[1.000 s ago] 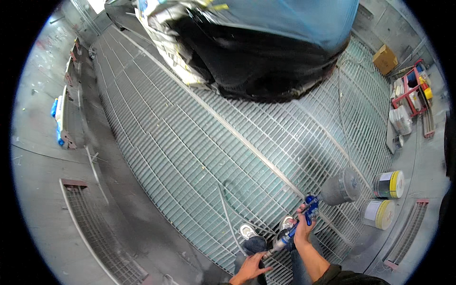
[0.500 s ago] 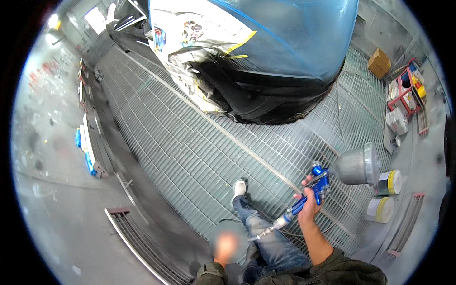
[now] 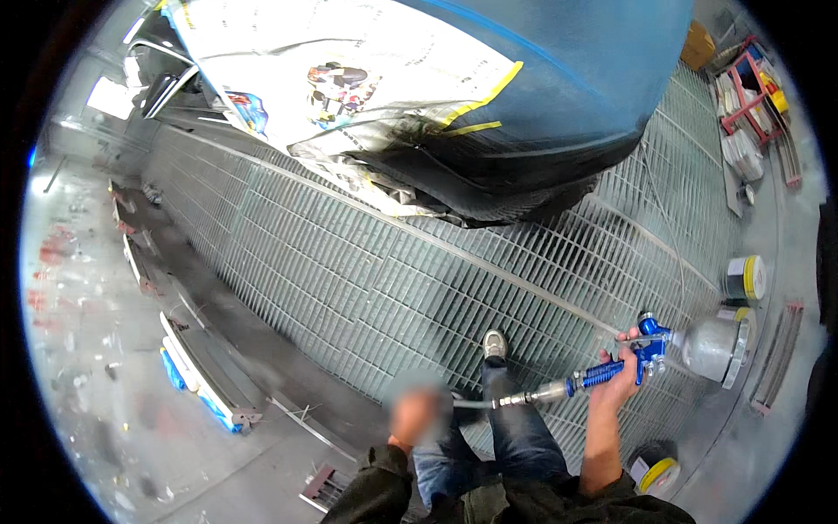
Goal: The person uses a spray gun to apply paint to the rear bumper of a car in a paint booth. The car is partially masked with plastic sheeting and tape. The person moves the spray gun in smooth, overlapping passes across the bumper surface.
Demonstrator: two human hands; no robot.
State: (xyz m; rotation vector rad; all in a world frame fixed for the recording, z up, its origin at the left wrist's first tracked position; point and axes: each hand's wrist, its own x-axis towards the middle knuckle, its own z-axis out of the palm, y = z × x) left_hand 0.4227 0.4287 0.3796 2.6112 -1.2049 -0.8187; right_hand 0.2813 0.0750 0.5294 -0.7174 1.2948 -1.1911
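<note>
A blue paint spray gun [image 3: 648, 348] with a silver cup [image 3: 711, 351] is in my right hand [image 3: 616, 386], whose fingers wrap round its handle. The gun lies sideways, cup to the right. From the handle's lower end a metal air fitting [image 3: 531, 396] and a thin hose run left to my left hand [image 3: 414, 419]. That hand is blurred, so whether its fingers grip the hose cannot be seen. Ahead stands a car body with a black lower edge [image 3: 524, 179], blue masking film [image 3: 576, 61] and taped newspaper [image 3: 262, 61] over it.
Metal floor grating [image 3: 349, 253] lies underfoot. Paint cans [image 3: 744, 278] stand at the right, another can [image 3: 655, 476] nearer me. A red rack [image 3: 749, 92] and a cardboard box [image 3: 697, 44] are at far right. A slatted panel [image 3: 205, 371] lies along the left side.
My view has shifted, and the car's masked side now appears larger and further left. My right hand and the spray gun sit further right and lower. My feet have changed position.
</note>
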